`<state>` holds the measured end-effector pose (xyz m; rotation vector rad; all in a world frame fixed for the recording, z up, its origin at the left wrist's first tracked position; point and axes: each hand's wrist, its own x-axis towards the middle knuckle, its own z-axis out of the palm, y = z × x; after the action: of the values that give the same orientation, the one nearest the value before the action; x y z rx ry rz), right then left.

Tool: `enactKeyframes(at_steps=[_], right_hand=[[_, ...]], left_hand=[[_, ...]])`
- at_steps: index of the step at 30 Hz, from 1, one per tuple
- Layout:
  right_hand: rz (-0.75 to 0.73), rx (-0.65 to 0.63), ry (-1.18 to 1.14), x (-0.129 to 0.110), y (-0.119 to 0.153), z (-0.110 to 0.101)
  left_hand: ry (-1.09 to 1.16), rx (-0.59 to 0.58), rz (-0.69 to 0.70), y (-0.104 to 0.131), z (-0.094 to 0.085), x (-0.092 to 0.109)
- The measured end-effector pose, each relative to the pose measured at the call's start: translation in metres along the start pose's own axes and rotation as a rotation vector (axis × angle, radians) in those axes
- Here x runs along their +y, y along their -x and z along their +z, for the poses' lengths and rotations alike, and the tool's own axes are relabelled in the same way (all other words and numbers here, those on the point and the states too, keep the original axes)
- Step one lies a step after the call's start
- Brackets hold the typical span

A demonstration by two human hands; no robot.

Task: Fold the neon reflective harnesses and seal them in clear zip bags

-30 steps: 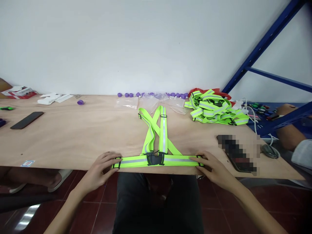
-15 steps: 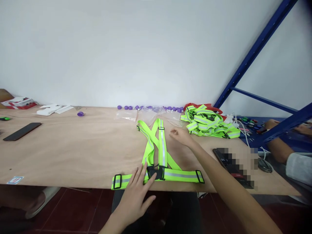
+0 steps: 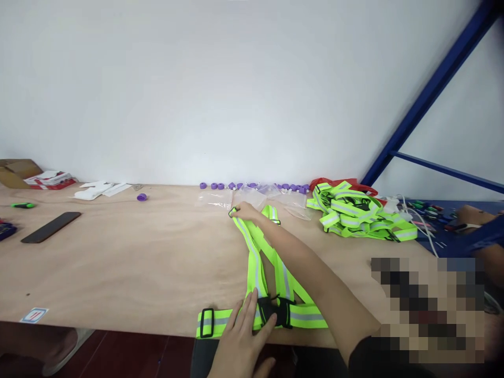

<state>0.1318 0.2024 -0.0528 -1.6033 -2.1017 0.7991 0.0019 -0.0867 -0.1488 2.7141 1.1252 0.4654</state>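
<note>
A neon-green reflective strap harness [image 3: 254, 258] lies on the wooden table, its straps crossing above a horizontal belt. Fingers spread, my left hand [image 3: 246, 333] rests flat on the belt beside the black buckle [image 3: 274, 312]. My right hand [image 3: 244, 211] pinches the top of the harness's left strap near a black slider [image 3: 232, 212]. My right forearm passes over the right-hand straps and hides part of them. At the belt's left end is a black slider [image 3: 207, 322].
A heap of green straps [image 3: 354, 210] lies on red material at the back right. Clear plastic bags [image 3: 254, 198] and several purple rings [image 3: 291, 187] line the wall. A dark flat bar [image 3: 51, 227] is at left. Blue frame and another person's arm are at right.
My right hand has moved left from beside the harness and taken hold of the left strap's top. My left hand stays on the belt. The view has shifted, so things appear lower and further right.
</note>
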Motion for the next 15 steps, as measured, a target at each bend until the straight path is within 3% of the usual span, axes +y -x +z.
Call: enactKeyframes(at_steps=[4,8,12,15], right_hand=[[0.013,0.049,-0.109,0.013,-0.017,-0.021],[0.048,0.077,-0.121,0.026,-0.016,-0.022],[0.074,0.147,-0.017,0.028,0.005,-0.016],[0.027,0.25,0.085,0.022,0.041,-0.023]], left_hand=[[0.041,-0.018,-0.014,-0.001,-0.002,0.0],[0.059,-0.032,0.001,0.0,-0.005,-0.003],[0.001,-0.031,0.029,0.004,-0.011,-0.013],[-0.083,-0.026,0.083,0.005,-0.022,-0.022]])
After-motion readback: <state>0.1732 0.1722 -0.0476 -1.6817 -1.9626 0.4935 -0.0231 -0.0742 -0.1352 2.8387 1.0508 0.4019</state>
